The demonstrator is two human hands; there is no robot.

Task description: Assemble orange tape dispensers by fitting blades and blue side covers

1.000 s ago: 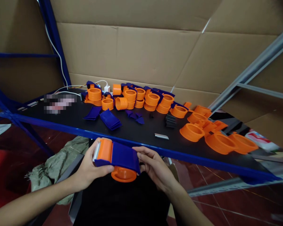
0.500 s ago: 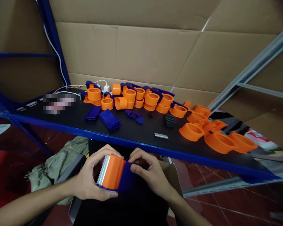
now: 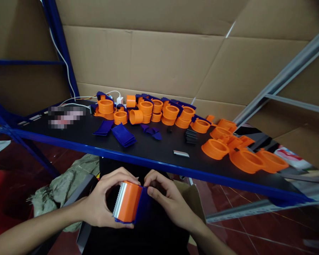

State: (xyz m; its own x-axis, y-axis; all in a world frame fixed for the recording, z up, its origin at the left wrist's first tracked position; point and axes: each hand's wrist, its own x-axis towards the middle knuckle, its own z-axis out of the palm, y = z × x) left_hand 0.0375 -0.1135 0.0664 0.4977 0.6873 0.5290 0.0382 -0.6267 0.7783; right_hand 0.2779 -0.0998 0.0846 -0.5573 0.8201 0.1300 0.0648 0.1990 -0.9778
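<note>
Over my lap, my left hand (image 3: 106, 200) wraps round an orange tape dispenser (image 3: 129, 202), thumb below and fingers on top. A toothed silver blade (image 3: 119, 200) runs along its left side. From its right side sticks out a dark blue plastic flap (image 3: 143, 200). The fingertips of my right hand (image 3: 166, 196) pinch the upper corner of that flap. On the bench in front lie a loose silver blade strip (image 3: 181, 153), a stack of black strips (image 3: 190, 136) and blue plates (image 3: 123, 135).
Orange rings with blue parts (image 3: 170, 112) stand in rows along the back of the black bench (image 3: 77, 132). More orange frames (image 3: 246, 160) lie at the right. A white charger (image 3: 119, 100) and cables sit behind, before a cardboard wall (image 3: 159, 60).
The dispenser has dropped slightly and turned a little in my left hand, so less of the blue flap shows. My right fingers stay at the flap's corner.
</note>
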